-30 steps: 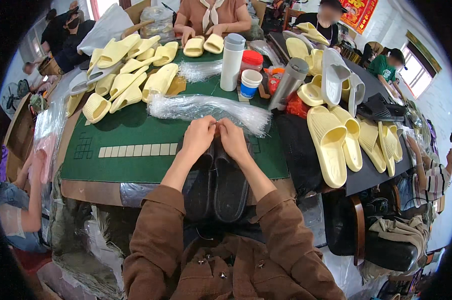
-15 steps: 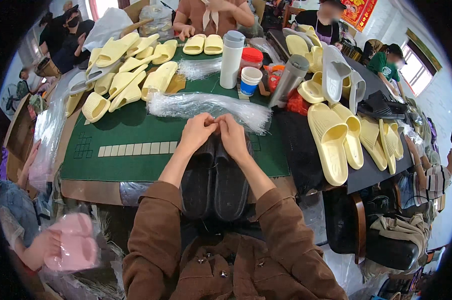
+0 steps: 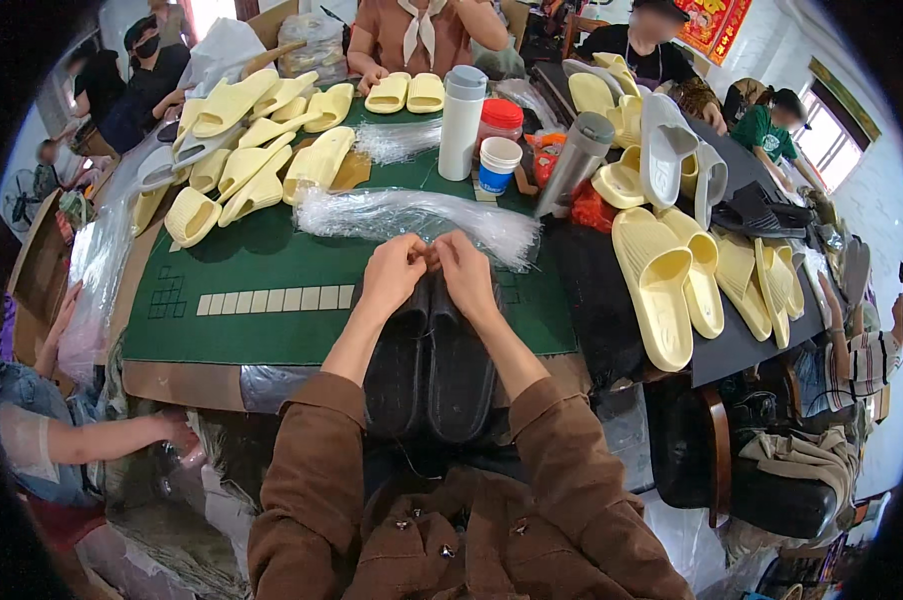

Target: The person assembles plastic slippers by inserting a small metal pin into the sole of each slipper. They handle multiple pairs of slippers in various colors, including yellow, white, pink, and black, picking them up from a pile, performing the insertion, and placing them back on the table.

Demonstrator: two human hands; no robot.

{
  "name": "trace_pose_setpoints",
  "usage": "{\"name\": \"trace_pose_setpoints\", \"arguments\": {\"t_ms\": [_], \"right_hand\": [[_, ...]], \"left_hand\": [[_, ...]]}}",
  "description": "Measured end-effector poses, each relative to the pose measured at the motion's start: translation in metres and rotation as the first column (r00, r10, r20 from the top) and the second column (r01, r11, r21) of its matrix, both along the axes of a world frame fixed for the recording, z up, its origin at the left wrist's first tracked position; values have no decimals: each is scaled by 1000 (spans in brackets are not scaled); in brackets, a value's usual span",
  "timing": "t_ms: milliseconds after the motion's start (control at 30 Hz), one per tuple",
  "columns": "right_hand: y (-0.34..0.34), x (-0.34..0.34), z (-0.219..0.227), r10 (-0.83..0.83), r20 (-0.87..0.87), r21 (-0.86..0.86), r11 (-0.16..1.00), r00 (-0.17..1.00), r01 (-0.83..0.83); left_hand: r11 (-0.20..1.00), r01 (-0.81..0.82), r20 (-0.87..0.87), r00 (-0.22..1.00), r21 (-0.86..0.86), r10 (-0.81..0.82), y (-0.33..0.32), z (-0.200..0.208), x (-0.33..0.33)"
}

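Observation:
Side by side at the table's near edge lies a pair of black slippers [image 3: 460,385], toes pointing away from me. Over their far end my left hand [image 3: 392,275] and my right hand [image 3: 464,272] meet, fingertips pinched close together. Whatever is between the fingers is too small to make out. My wrists and hands partly hide the slippers' upper parts. Just beyond my fingertips a bundle of thin clear plastic strands [image 3: 412,214] lies across the green mat [image 3: 272,345].
Cream slippers [image 3: 257,185] are heaped at the left; more cream slippers [image 3: 654,285] lie at the right. A white bottle [image 3: 462,125], a paper cup [image 3: 499,165], a red-lidded jar [image 3: 502,118] and a grey flask [image 3: 578,165] stand beyond the strands. Co-workers sit around the table.
My hands stay nearly in place, still pinched together. At lower left, the bagged pink slippers have left view and a co-worker's arm now reaches across there.

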State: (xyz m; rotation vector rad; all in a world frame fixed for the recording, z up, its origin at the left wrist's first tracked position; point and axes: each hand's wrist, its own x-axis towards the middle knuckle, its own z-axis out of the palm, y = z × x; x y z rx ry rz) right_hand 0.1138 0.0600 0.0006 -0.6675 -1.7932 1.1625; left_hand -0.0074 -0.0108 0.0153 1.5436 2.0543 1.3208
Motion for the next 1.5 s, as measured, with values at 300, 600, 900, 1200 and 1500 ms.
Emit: {"name": "trace_pose_setpoints", "arguments": {"t_ms": [300,600,900,1200,1500], "right_hand": [[-1,0,2,32,18,-61,998,999,-30],[-3,0,1,27,-6,22,999,1000,-27],[13,3,-17,-55,27,173,984,998,50],[-3,0,1,69,-48,-119,990,996,-74],[-1,-1,-2,-65,6,-2,998,998,65]], "left_hand": [[996,-2,98,995,87,-7,-6,-7,-3],[988,-69,140,989,135,50,-4,-13,1],[992,-43,140,990,122,26,0,-6,9],[974,-91,124,990,210,66,-7,-12,6],[979,-67,16,998,194,65,-10,-9,7]]}}
